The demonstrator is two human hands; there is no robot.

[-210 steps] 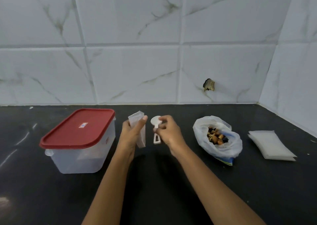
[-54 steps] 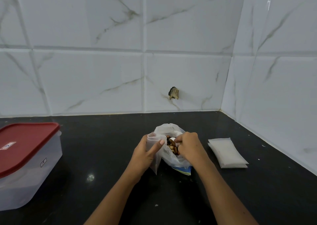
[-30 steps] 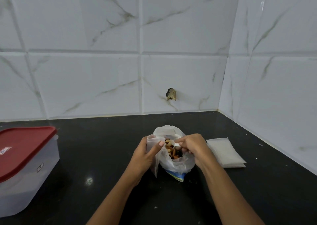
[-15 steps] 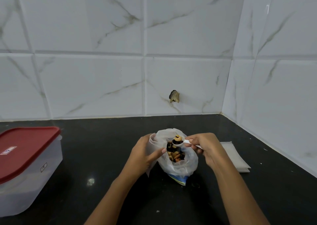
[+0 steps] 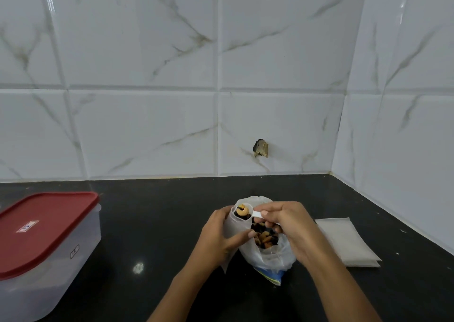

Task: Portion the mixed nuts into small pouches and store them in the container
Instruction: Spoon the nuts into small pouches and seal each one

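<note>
**Mixed nuts [image 5: 264,238] at the pouch mouth: a loaded scoop ready to tip**

From the head camera, we've got the white scoop [image 5: 256,214] pinched by its handle in the right hand [image 5: 292,226], its bowl heaped with a cashew and darker pieces right at the open top of the small pouch [image 5: 234,228]. The left hand [image 5: 218,238] wraps that pouch and holds it upright, touching the open plastic bag [image 5: 270,257] where the bulk of the nuts sits.

Here's how we'd play it: get the bowl inside the rim before rolling the wrist, since the mouth looks barely wider than the scoop. We'd tip slowly, because that heaped cashew could bounce out. Staying over the bag seems smart, as strays would drop back in rather than onto the black countertop [image 5: 159,223].

Off to the left, the container [image 5: 49,260] waits with its red lid [image 5: 41,228] on. The stack of empty pouches [image 5: 344,243] lies to the right.
</note>
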